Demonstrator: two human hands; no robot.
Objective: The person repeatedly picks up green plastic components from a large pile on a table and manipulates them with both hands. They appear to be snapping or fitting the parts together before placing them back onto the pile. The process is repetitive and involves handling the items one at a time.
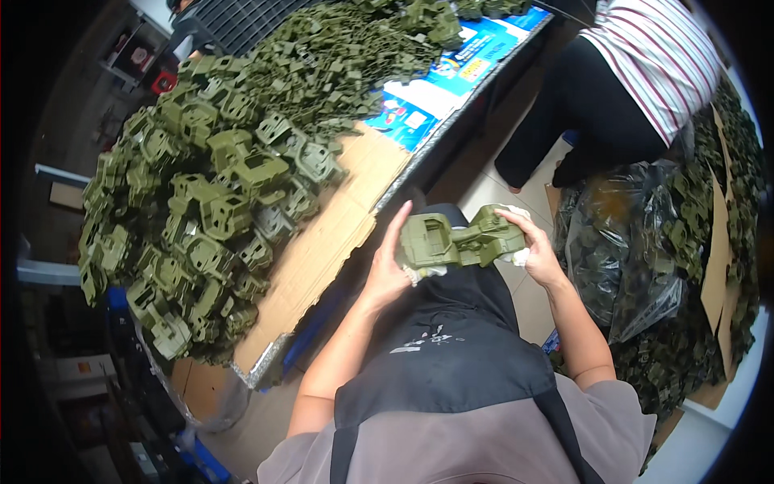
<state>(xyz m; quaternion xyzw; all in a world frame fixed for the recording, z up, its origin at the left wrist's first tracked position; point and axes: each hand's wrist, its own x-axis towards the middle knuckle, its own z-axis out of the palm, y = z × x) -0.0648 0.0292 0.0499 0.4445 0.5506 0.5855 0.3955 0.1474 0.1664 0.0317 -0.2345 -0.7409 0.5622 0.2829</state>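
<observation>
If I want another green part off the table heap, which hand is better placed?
Left, probably: the left hand is nearer the table heap, while the right hand is at the far end of the held part. Both grip that part, so the left must let go first.

Left hand (389, 270), right hand (540, 252) partly hidden by green part (463, 239); striped-shirted person (653, 60) cut off above.

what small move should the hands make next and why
Probably tilt the green part a little: the left hand and right hand hold it at opposite ends, away from the heap, and its underside is hidden from this view.
</observation>
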